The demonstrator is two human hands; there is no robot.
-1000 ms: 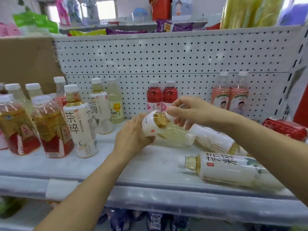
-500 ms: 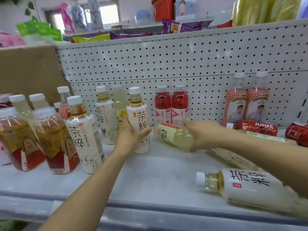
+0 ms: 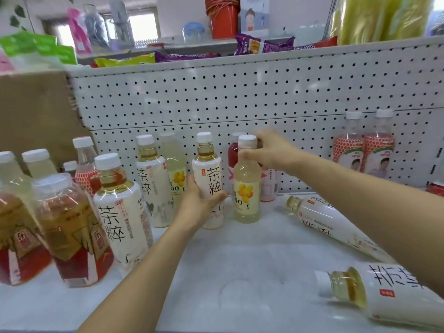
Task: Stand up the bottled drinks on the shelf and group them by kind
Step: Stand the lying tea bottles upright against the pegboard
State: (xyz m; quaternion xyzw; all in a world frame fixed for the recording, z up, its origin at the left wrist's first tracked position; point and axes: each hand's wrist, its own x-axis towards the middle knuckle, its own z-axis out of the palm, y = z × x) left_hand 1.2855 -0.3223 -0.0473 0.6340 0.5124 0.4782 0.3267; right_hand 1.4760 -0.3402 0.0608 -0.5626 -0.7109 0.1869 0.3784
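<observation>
The left hand (image 3: 197, 205) closes its grip round one of three upright white-label tea bottles (image 3: 207, 179) on the shelf (image 3: 240, 272); two fallen tea bottles (image 3: 336, 224) lie to the right. The right hand (image 3: 271, 152) pinches the cap of one of two yellow-flower bottles (image 3: 246, 188), before a white pegboard (image 3: 240, 99).

Tea bottle (image 3: 208, 181): white label, black characters, amber liquid. Flower bottle (image 3: 247, 191): pale yellow, yellow flower print. Left bottles (image 3: 72, 231): amber, red-gold labels. Back bottles (image 3: 348, 152): red honeycomb sleeves. Pegboard (image 3: 240, 99): white, black dots.

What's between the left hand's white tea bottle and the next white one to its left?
A pale yellow-flower bottle stands there, slightly farther back, shown in the head view.
</observation>
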